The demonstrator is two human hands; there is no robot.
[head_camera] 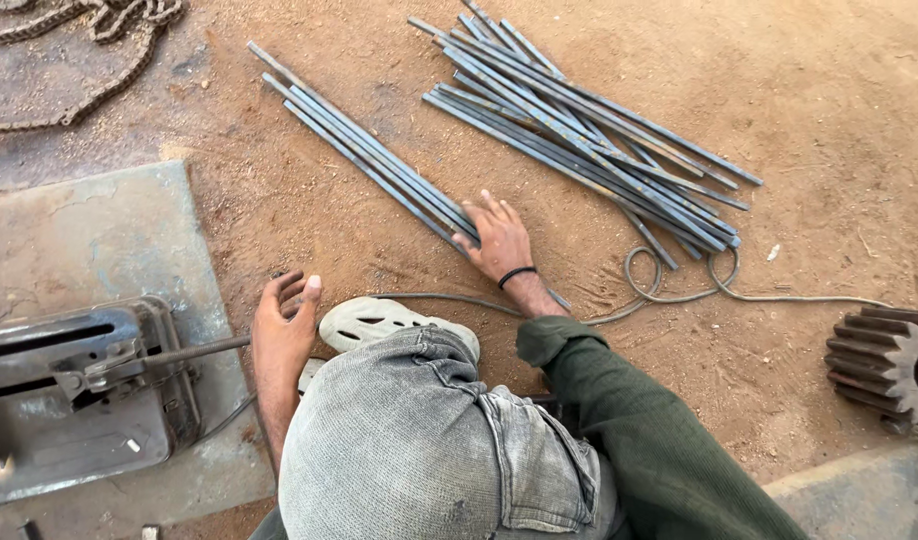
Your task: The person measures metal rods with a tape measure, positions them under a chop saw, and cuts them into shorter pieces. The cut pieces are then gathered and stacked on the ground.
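My right hand [496, 240], in a green sleeve with a black wristband, lies flat with its fingers spread on the near end of a small row of grey steel bars [364, 158] on the dirt floor. My left hand [284, 322] hovers open and holds nothing. It is beside my pale sandal [379, 322] and just above a thin metal rod [194, 352] sticking out of a grey machine [69, 395]. My knee in grey jeans fills the lower middle of the view.
A larger loose pile of steel bars [589, 135] lies at the upper right. A grey cable [679, 292] curls beneath it. A rusty gear [884, 362] sits at the right edge, a chain [89, 55] at the top left, and a worn metal plate [99, 240] under the machine.
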